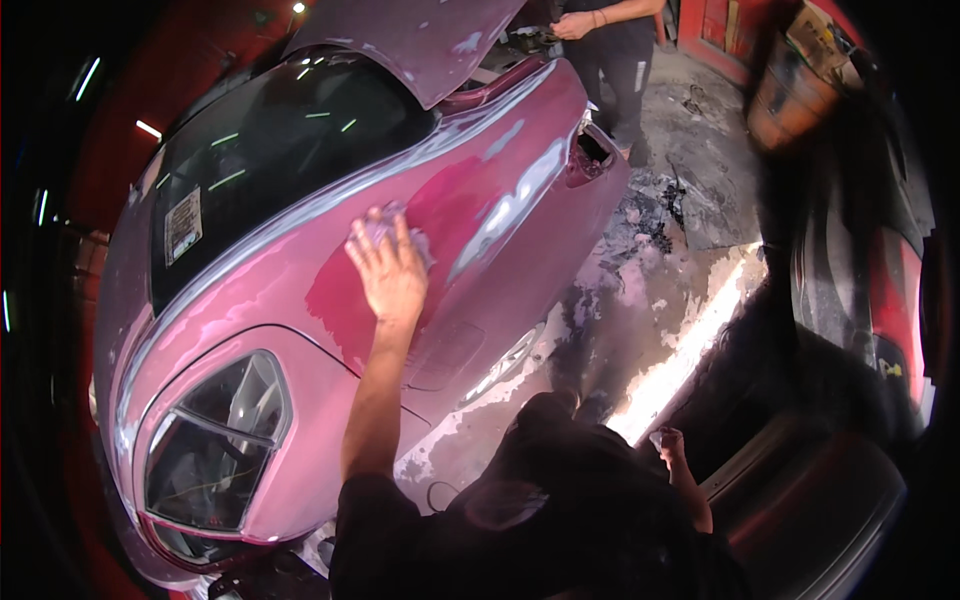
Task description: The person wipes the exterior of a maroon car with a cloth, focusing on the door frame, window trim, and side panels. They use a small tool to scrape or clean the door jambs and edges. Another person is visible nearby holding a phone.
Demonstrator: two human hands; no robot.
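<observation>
My left hand (390, 275) presses a crumpled pinkish cloth (417, 240) flat against the rear side panel of a pink car (270, 290), its fingers spread over the cloth. Around it the panel shows a darker, wet-looking red patch (335, 300); pale whitish patches (520, 205) mark the bodywork farther back. Low at my right side, away from the car, my right hand (673, 445) is closed, with something small and pale at its fingers that I cannot make out.
The car's trunk lid (410, 35) stands raised. Beyond the tail, another person (620, 60) stands with a hand near the trunk. A rusty drum (793, 95) holds cardboard. A dark vehicle (820, 510) is close on my right. The concrete floor (700, 190) is stained and littered.
</observation>
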